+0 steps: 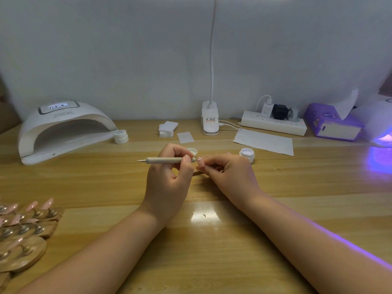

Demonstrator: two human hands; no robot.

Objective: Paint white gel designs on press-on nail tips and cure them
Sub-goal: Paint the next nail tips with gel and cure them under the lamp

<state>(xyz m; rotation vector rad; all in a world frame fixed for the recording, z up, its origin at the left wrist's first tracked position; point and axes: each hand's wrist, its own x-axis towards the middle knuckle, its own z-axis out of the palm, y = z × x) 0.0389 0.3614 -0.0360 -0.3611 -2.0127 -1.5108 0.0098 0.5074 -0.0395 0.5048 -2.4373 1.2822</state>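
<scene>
**Dotting pen met nail tip above the desk centre**

The dotting pen (169, 160) lay almost level, its long axis running left to right across the view, held just above the middle of the desk (212, 240). Its fine working point faced right and met the pale pink nail tip (200, 162); its other metal point stuck out to the left, free of the fingers. The left hand (169, 179) gripped the pen near its right end, fingers curled round the barrel with the thumb on top. The right hand (230, 174) pinched the nail tip between thumb and fingertips, just beside the left hand; how the tip was mounted could not be told.

Just behind the hands stood an open gel pot (247, 154) to the right, and a small round lid (192, 152) partly hidden by the left fingers. A closed white pot (121, 136) sat at the mouth of the white curing lamp (63, 128) at the far left. Further back lay a stack of white pads (167, 128), a single pad (185, 137), a paper sheet (264, 142), the clip base of a desk lamp (210, 120), a power strip (273, 123) and a purple tissue box (333, 124). A second lamp (381, 132) glowed violet at the right edge. At the near left corner, pink tips stood on wooden holders (23, 230).
</scene>
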